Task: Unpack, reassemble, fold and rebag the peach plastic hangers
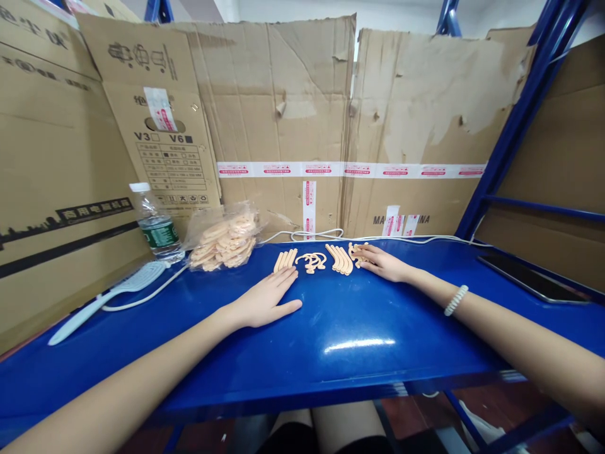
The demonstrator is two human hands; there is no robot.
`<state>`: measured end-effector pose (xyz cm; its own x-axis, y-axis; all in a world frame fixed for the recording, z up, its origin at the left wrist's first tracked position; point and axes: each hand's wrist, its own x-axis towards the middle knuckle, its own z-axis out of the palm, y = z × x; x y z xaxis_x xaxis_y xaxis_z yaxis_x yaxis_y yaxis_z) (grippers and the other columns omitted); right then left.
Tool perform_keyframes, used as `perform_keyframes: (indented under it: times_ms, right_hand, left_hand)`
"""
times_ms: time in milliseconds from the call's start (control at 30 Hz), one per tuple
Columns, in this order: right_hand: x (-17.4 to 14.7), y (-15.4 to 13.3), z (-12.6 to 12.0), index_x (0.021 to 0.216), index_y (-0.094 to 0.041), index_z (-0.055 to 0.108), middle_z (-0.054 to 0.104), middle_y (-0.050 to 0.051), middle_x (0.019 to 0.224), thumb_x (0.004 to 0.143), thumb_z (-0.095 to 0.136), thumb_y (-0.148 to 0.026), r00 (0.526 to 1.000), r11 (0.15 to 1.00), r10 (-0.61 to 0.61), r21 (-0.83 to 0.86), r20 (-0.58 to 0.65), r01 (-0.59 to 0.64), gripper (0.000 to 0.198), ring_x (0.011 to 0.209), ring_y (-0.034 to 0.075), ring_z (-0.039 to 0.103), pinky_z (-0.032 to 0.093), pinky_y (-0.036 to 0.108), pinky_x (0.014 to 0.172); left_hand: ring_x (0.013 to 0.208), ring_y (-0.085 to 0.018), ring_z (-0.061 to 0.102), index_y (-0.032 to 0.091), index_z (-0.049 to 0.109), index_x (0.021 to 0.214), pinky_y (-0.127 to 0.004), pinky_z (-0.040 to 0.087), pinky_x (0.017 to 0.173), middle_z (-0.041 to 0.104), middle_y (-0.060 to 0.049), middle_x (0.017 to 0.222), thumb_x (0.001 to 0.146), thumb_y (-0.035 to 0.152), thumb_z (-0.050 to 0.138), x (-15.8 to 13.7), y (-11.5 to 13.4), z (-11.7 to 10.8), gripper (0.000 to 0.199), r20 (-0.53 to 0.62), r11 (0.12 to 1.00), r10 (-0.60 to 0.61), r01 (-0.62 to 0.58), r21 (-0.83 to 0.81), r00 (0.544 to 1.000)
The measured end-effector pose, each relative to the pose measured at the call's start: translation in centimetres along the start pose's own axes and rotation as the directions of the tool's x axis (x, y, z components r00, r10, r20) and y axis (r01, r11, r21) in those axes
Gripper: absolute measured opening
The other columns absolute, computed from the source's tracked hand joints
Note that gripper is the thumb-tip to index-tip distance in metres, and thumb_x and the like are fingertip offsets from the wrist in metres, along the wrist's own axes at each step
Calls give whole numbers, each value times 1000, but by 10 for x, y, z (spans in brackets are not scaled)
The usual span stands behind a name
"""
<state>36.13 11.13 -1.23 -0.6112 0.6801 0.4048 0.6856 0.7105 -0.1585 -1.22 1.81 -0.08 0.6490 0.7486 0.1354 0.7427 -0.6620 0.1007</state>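
Note:
My left hand (268,299) lies nearly flat on the blue tabletop, thumb apart. Its fingertips reach the near ends of a row of short peach-coloured strips (286,257). Just right of that row are several curved, hook-like peach pieces (312,257), loosely grouped. A second set of longer, slightly bent strips (339,258) lies side by side beyond them. With fingers stretched out, my right hand (384,262) rests over another cluster of small peach pieces (353,250), partly covering them. A pale coiled band (456,301) circles my right wrist.
Left of the pieces sits a clear plastic bag (225,239) full of similar peach pieces. A water bottle (159,232), a pale hairbrush (135,277) and a white cable (151,302) are further left. A dark phone (532,277) lies at right. Cardboard (283,126) walls the back.

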Motion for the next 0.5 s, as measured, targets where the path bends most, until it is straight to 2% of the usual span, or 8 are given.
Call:
perform_keyframes:
  times_ms: [200, 300, 400, 467, 500]
  right_hand:
    - [7, 7, 5, 126, -19, 63, 57, 17, 133, 97, 42, -49, 999, 1000, 4, -16, -49, -5, 46, 128, 30, 51, 42, 50, 107]
    - [7, 5, -2, 129, -20, 60, 56, 17, 133, 96, 44, -48, 993, 1000, 9, -20, -116, -12, 46, 126, 31, 53, 44, 51, 105]
    - [9, -13, -27, 135, -21, 54, 55, 16, 133, 98, 42, -43, 970, 999, 20, -19, -242, -26, 44, 126, 31, 52, 41, 53, 107]
    - [7, -36, -51, 139, -24, 48, 51, 15, 136, 99, 39, -40, 929, 999, 23, -25, -370, -35, 44, 131, 31, 46, 36, 57, 109]
    - [5, -50, -64, 141, -27, 45, 48, 13, 139, 100, 38, -38, 886, 999, 9, -35, -464, -29, 43, 133, 31, 43, 34, 58, 110]
  left_hand:
    - [147, -27, 19, 9, 31, 150, -43, 19, 120, 22, -17, 158, 96, 64, 29, 2, 0, -2, 76, 31, 1000, -7, 6, 16, 1000]
    - [147, -29, 18, 7, 30, 150, -43, 19, 120, 21, -19, 158, 94, 67, 32, 8, -3, -5, 81, 51, 1000, -16, 15, 24, 999]
    - [147, -30, 19, 7, 29, 150, -44, 19, 119, 21, -20, 158, 92, 69, 35, 14, -7, -9, 85, 66, 999, -25, 23, 26, 997]
    - [147, -30, 20, 8, 29, 150, -44, 20, 119, 21, -20, 158, 92, 69, 35, 17, -9, -10, 85, 76, 999, -29, 27, 25, 997]
    - [147, -30, 20, 9, 29, 150, -44, 20, 119, 21, -19, 158, 92, 69, 35, 17, -10, -11, 83, 80, 999, -33, 31, 23, 996]
